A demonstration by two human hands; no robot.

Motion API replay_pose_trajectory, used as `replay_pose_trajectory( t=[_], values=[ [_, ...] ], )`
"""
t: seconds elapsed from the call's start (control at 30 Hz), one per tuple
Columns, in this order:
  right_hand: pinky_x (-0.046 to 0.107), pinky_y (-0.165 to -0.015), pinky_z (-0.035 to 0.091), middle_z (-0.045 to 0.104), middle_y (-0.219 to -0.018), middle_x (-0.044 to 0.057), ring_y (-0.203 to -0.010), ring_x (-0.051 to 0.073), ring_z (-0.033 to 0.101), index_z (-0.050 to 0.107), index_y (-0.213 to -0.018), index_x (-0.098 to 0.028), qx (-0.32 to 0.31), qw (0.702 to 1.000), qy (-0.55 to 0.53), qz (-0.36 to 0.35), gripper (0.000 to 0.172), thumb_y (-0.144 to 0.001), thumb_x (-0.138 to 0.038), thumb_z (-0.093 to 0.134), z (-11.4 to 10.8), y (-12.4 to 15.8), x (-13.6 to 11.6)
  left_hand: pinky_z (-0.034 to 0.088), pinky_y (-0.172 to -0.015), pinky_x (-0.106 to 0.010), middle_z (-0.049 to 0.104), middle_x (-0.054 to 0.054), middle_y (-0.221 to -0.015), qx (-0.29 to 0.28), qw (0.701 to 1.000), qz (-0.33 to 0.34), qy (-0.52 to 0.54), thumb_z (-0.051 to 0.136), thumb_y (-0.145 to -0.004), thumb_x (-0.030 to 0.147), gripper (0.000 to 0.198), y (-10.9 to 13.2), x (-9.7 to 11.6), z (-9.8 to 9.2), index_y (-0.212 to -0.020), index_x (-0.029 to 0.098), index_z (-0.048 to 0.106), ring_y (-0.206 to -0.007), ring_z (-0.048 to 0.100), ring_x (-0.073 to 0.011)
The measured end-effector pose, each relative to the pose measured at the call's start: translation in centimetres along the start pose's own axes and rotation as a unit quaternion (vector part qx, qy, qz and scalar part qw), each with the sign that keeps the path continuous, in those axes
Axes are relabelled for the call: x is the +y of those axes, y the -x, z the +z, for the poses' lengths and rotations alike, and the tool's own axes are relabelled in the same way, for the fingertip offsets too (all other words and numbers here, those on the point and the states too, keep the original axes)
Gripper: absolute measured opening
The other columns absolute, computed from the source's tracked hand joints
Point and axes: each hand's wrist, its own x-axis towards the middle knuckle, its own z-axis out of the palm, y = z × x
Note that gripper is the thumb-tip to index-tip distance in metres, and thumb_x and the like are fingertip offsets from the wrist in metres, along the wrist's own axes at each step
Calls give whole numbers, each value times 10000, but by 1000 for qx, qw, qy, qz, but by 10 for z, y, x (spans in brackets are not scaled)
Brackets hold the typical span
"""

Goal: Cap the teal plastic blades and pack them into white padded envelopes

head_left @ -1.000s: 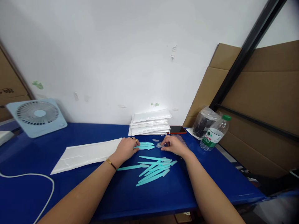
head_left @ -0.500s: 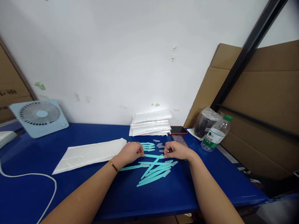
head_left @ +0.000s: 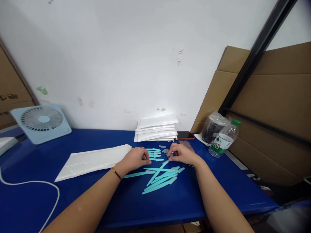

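My left hand [head_left: 136,158] is closed over the handle end of a turquoise eyebrow razor [head_left: 158,159], which points right. Just beyond it, several more razors [head_left: 155,151] lie side by side in a row. My right hand [head_left: 181,154] has thumb and fingertips pinched together near the top of another razor [head_left: 165,163]; what they hold, if anything, is too small to make out. Beside those fingertips lie small greyish clear caps [head_left: 165,151]. Nearer me is a loose, crossing pile of capped razors [head_left: 160,186], with one razor [head_left: 138,174] out to its left.
A flat white padded mailer [head_left: 94,161] lies left of my left hand. At the wall stands a stack of mailers [head_left: 156,131], with phones [head_left: 186,135] beside it. A water bottle [head_left: 223,140] is at right, a fan [head_left: 43,122] and white cable [head_left: 57,197] at left.
The razor that stretched between my hands now lies at the near side of the row, under my left fingers. My right hand has come off its tip and shifted slightly left.
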Motion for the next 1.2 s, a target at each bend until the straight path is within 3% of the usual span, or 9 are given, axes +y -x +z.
replay_pose_trajectory(
  t=[0.13,0.23,0.4,0.6,0.9,0.97,1.1,1.2],
  values=[
    [223,-598,391,494,-846,17,-697,120,503,673,-801,-211,-61,998,26,-22,210,-677,-379,690,9,-4,-6,354,-570,-231,636,-18,-757,-13,1000,22,12,511,-737,519,339,1,9,9,-792,219,661,-690,555,-157],
    [218,-596,385,484,-839,13,-694,116,495,657,-768,-205,-71,997,23,-24,189,-705,-383,665,9,-4,-8,334,-542,-226,631,-3,-717,-11,999,28,24,487,-761,503,329,0,8,13,-787,224,657,-648,540,-142],
    [216,-611,388,486,-848,13,-711,115,487,632,-778,-192,-5,1000,7,-24,176,-736,-363,639,7,-2,-13,328,-544,-214,633,6,-715,-10,998,43,35,515,-757,438,259,-2,10,16,-759,218,652,-634,536,-124],
    [215,-610,383,485,-817,9,-700,111,486,624,-743,-178,18,1000,0,-20,151,-747,-329,626,7,-4,-10,346,-582,-230,657,-5,-765,30,999,14,-6,516,-762,366,210,-5,14,13,-717,218,657,-679,565,-146],
    [250,-686,402,511,-784,16,-740,139,520,661,-718,-180,86,994,49,37,97,-734,-265,618,-1,-3,13,378,-613,-251,665,-23,-848,63,995,-49,-52,545,-716,431,240,1,-5,-6,-774,230,661,-738,582,-179],
    [254,-684,404,513,-786,18,-736,138,519,664,-720,-181,97,993,52,41,95,-739,-258,611,-2,-2,11,368,-566,-253,664,-25,-812,35,995,-72,-65,594,-656,467,267,8,-6,-13,-753,228,664,-703,580,-184],
    [237,-620,403,507,-811,21,-703,122,514,667,-763,-187,78,997,10,13,156,-777,-319,586,3,-1,-7,328,-481,-245,647,-9,-630,-113,986,-101,-75,679,-563,380,167,20,-3,-23,-594,218,661,-578,562,-168],
    [227,-594,401,506,-831,23,-697,120,515,669,-830,-199,35,999,-26,-21,210,-762,-388,606,15,-5,-24,326,-486,-236,654,-1,-646,-102,987,-102,-77,661,-595,315,94,19,1,-20,-613,222,667,-599,569,-160]
  ],
)
